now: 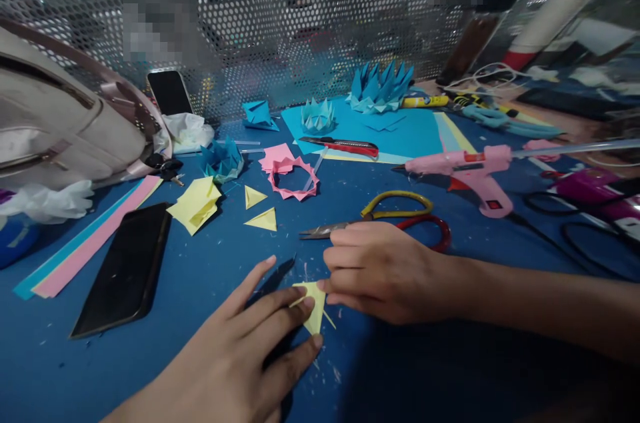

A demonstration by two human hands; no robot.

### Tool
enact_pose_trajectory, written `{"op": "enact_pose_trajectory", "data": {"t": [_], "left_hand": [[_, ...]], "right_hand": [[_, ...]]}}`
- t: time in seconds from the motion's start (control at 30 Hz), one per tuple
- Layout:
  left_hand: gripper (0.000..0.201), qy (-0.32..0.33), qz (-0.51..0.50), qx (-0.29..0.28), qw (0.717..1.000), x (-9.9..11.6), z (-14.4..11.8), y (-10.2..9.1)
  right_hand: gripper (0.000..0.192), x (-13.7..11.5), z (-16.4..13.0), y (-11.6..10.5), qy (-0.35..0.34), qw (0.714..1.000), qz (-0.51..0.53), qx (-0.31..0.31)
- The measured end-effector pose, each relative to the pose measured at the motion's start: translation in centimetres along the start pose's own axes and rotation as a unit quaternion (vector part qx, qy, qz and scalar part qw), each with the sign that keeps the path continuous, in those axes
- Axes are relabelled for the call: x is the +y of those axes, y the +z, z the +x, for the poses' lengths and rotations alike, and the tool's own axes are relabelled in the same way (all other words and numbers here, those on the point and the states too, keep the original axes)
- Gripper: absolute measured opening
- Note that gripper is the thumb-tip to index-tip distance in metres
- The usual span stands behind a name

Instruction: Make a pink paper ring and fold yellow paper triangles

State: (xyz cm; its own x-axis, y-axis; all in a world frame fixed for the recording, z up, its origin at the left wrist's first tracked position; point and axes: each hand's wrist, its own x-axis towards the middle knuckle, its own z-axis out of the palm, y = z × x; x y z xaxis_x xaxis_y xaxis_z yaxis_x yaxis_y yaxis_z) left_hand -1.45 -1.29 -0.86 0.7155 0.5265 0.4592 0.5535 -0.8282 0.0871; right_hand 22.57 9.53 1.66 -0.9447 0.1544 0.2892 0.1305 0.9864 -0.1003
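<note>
My left hand (245, 350) lies flat on the blue tabletop (200, 276), its fingers (280, 313) spread and pressing down on a small yellow folded paper piece (314, 306) at the near middle of the tabletop. My right hand (380, 270) comes in from three o'clock, its fingers curled and pinching the right edge of that same piece, so both hands touch it. Just beyond my right hand, at twelve o'clock from it, lie scissors (380, 220) with one yellow and one red handle loop, blades pointing toward nine o'clock. At two o'clock a pink glue gun (470, 173) rests on its stand, nozzle pointing left. Farther back a red box cutter (345, 145) lies on a sheet of blue paper (400, 133), with two spiky blue paper flowers (380, 86) behind it near the perforated metal screen (300, 10). At eleven o'clock sit two loose yellow triangles (263, 210), a pink paper ring (294, 178), and a stack of yellow folded squares (196, 203). A black phone (125, 270) lies face up at nine o'clock, beside pink and blue paper strips (85, 243). At ten o'clock a pale handbag (65, 123) stands with its zip shut, so I cannot tell what it holds; a second phone (170, 93) leans against the screen beside it.
</note>
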Motion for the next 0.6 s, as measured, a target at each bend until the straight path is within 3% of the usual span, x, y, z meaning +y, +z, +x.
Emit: {"op": "enact_pose_trajectory", "data": {"t": [0.13, 0.37, 0.6], "left_hand": [[0.037, 0.006, -0.028, 0.002, 1.000, -0.3, 0.5, -0.6], [0.029, -0.053, -0.115, -0.020, 0.992, -1.1, 1.4, -1.2], [0.015, -0.072, -0.131, -0.006, 0.989, -2.1, 1.6, -0.7]], "right_hand": [[0.026, 0.2, 0.2, 0.4, -0.025, 1.000, -0.017, -0.009], [0.019, 0.1, 0.0, 0.9, -0.136, 0.988, -0.065, 0.039], [0.019, -0.1, -0.2, 0.6, -0.175, 0.984, -0.019, 0.028]]}}
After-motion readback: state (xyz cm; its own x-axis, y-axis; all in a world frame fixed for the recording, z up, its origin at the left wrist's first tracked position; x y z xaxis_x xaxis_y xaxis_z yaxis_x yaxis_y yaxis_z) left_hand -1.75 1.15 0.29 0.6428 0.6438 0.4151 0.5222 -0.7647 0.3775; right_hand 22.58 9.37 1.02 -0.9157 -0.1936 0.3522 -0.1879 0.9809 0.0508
